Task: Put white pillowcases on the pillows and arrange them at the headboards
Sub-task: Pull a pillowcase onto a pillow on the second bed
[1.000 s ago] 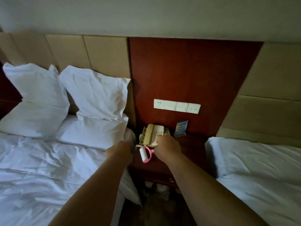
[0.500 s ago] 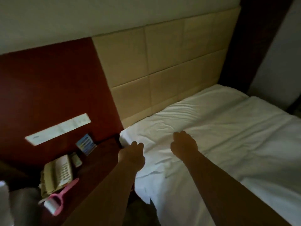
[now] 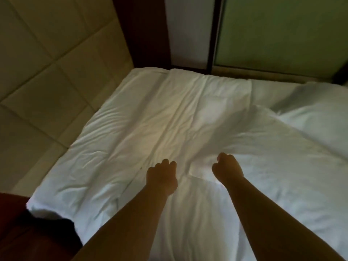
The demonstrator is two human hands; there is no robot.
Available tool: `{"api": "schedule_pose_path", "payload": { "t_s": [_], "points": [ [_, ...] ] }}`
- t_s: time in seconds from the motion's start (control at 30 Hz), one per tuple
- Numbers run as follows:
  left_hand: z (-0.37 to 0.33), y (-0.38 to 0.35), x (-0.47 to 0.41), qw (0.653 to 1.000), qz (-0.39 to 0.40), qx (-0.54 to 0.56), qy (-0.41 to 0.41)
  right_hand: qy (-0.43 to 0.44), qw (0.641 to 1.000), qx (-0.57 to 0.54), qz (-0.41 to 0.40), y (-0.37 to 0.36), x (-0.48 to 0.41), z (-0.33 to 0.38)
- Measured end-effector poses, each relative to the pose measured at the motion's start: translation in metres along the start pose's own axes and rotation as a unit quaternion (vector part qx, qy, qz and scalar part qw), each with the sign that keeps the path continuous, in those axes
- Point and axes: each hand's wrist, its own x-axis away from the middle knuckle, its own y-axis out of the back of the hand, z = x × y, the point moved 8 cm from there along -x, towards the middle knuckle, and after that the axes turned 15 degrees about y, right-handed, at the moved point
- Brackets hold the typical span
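I look down on a bed with a white bedcover [image 3: 150, 129], and both my forearms reach over it. My left hand [image 3: 162, 178] hovers just above the cover with its fingers curled in and nothing visible in them. My right hand [image 3: 227, 171] is closed into a fist at the near end of a raised ridge of the cover, and a folded corner of fabric [image 3: 197, 171] lies between the hands. A plump white pillow [image 3: 320, 129] lies at the right side of the bed. The padded beige headboard [image 3: 47, 81] stands at the left.
The dark red-brown top of a nightstand [image 3: 28, 232] shows at the lower left, against the bed's corner. A dark wooden post [image 3: 143, 34] rises beyond the headboard. Behind the bed's far edge are a wall and a greenish glass panel [image 3: 282, 31].
My view has swung right, from the nightstand with the phone and lint roller to the second bed. Both hands have moved onto its cover and curled shut.
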Motion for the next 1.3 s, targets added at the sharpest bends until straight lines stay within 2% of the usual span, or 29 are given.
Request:
{"api": "schedule_pose_path", "payload": {
  "t_s": [0.17, 0.33, 0.47, 0.53, 0.63, 0.73, 0.83, 1.03, 1.2, 1.3],
  "points": [
    [-0.023, -0.026, -0.016, 0.998, 0.033, -0.018, -0.051, -0.046, 0.998, 0.041, 0.008, -0.01, 0.014, -0.033],
    [0.003, -0.062, -0.042, 0.994, 0.108, -0.007, -0.026, -0.096, 0.993, 0.061, 0.008, -0.02, 0.028, -0.036],
    [0.018, -0.078, -0.061, 0.99, 0.139, 0.014, -0.034, -0.117, 0.987, 0.108, 0.029, -0.034, 0.024, -0.023],
    [0.026, -0.082, -0.072, 0.987, 0.15, 0.029, -0.037, -0.094, 0.982, 0.154, 0.05, -0.043, 0.012, -0.005],
    [0.04, -0.091, -0.089, 0.983, 0.178, 0.046, -0.028, -0.012, 0.974, 0.206, 0.096, -0.066, -0.015, 0.037],
    [0.046, -0.096, -0.102, 0.98, 0.188, 0.055, -0.032, 0.083, 0.959, 0.231, 0.143, -0.096, -0.04, 0.086],
    [0.05, -0.1, -0.112, 0.979, 0.188, 0.064, -0.034, 0.133, 0.946, 0.243, 0.171, -0.121, -0.056, 0.12],
    [0.072, -0.111, -0.127, 0.98, 0.188, 0.054, -0.021, 0.159, 0.937, 0.233, 0.206, -0.147, -0.065, 0.147],
    [0.08, -0.117, -0.131, 0.981, 0.183, 0.054, 0.037, 0.14, 0.931, 0.238, 0.238, -0.149, -0.066, 0.125],
    [0.06, -0.115, -0.123, 0.98, 0.188, 0.056, 0.033, 0.114, 0.939, 0.225, 0.233, -0.139, -0.063, 0.103]
  ]
}}
